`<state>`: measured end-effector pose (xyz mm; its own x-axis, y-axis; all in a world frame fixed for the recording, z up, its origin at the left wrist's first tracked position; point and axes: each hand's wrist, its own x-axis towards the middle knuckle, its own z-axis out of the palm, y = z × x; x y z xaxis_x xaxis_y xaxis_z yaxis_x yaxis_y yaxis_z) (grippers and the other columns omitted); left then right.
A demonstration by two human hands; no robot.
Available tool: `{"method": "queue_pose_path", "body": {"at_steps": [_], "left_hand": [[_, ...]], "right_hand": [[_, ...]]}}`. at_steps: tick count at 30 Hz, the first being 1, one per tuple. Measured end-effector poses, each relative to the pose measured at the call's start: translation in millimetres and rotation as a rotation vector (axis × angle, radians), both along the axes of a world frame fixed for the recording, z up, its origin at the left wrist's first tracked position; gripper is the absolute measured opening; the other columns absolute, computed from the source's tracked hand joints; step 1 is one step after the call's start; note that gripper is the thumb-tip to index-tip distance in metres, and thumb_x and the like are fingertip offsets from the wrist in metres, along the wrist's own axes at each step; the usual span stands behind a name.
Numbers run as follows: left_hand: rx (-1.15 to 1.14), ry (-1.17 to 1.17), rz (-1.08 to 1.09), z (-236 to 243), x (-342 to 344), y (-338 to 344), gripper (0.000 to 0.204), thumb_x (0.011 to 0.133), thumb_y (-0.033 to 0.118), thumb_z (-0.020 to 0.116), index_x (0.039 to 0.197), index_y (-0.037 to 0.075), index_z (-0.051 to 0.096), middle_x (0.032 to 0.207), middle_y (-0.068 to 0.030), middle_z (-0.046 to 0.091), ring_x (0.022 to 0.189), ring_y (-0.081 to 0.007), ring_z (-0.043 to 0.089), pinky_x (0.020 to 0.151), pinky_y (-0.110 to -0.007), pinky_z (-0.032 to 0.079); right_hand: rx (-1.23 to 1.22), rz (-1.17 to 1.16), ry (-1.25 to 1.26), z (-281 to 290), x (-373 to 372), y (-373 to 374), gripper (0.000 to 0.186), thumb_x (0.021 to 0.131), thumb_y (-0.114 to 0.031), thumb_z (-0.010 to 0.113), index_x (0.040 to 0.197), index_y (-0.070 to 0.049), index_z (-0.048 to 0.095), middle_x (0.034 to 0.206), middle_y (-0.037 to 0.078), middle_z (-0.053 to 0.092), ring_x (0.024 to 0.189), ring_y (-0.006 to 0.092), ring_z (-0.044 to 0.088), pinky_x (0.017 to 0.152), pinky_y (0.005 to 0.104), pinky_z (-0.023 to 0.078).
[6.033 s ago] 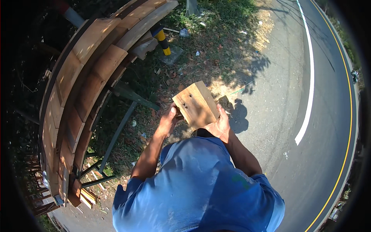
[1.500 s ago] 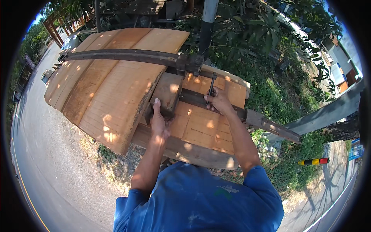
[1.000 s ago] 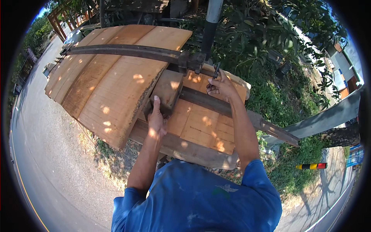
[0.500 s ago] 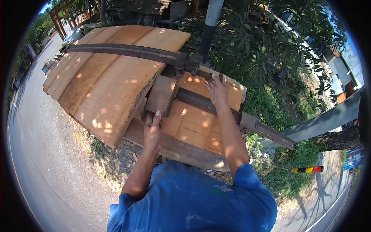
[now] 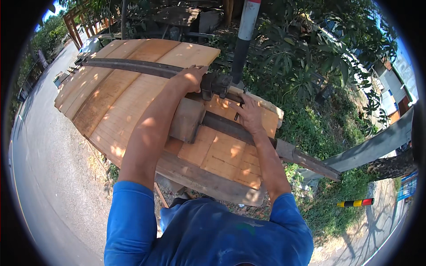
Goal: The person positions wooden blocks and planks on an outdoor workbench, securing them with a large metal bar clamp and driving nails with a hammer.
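A panel of several joined planks [image 5: 116, 106] lies at a slant, a long dark metal bar clamp [image 5: 133, 66] across its top. My left hand [image 5: 190, 79] is wrapped over the clamp's bar beside its jaw [image 5: 211, 85]. At the screw end, my right hand [image 5: 251, 116] has its fingers bent around the thin clamp handle [image 5: 236, 116]; part of their contact is hidden. Between my arms a wooden block [image 5: 187, 120] rests against the panel's near edge. My left forearm covers part of the planks.
Under the block is a wooden bench top [image 5: 222, 153] with a second dark metal bar [image 5: 226, 126] across it. A painted post [image 5: 243, 40] rises just beyond the clamp's end. Leafy branches [image 5: 306, 57] hang at the right, and a paved road [image 5: 49, 146] runs along the left.
My left hand has left the wooden block and reached up to the clamp's bar. My right hand stays at the screw end, its fingers now lower on the handle, whose rod has turned.
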<state>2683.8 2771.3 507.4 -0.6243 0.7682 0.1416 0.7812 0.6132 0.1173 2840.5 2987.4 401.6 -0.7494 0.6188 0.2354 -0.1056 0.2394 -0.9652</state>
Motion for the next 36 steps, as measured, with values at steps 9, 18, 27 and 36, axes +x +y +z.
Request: {"method": "queue_pose_path", "body": {"at_steps": [9,18,27,36], "left_hand": [[-0.293,-0.153,-0.106,17.3,-9.5,28.0,0.090,0.072,0.019,0.083,0.150,0.014,0.038,0.144,-0.0133,0.051,0.129,-0.0359,0.050,0.106,-0.042,0.043],[-0.258,-0.219,-0.314,16.6,-18.9,52.3,0.089,0.063,0.026,0.089,0.140,0.010,0.049,0.125,-0.0198,0.062,0.117,-0.0393,0.059,0.097,-0.045,0.047],[-0.158,-0.283,-0.214,3.8,-17.4,31.1,0.089,0.063,0.030,0.089,0.141,0.014,0.047,0.128,-0.0107,0.063,0.122,-0.0335,0.057,0.096,-0.059,0.039],[-0.167,-0.349,-0.132,0.5,-18.4,25.6,0.092,0.065,0.030,0.088,0.144,0.018,0.042,0.131,-0.0071,0.061,0.127,-0.0320,0.053,0.100,-0.064,0.026]], "right_hand": [[-0.346,0.495,-0.223,-29.7,-3.2,30.3,0.055,0.083,-0.002,0.073,0.134,-0.005,0.053,0.096,0.006,0.070,0.086,0.0132,0.064,0.068,0.0290,0.049],[-0.441,0.067,-0.256,-56.3,2.1,61.1,0.038,0.092,-0.016,0.062,0.127,-0.003,0.055,0.082,0.012,0.067,0.066,0.0179,0.064,0.049,0.0249,0.049],[-0.298,0.449,-0.011,-44.2,-13.8,67.1,0.027,0.093,-0.017,0.067,0.117,-0.007,0.063,0.101,0.013,0.067,0.073,0.0146,0.060,0.059,0.0251,0.047],[0.133,-0.028,0.057,-11.1,28.1,10.6,0.041,0.091,-0.020,0.067,0.129,-0.009,0.055,0.094,0.010,0.066,0.078,0.0132,0.063,0.064,0.0250,0.051]]}}
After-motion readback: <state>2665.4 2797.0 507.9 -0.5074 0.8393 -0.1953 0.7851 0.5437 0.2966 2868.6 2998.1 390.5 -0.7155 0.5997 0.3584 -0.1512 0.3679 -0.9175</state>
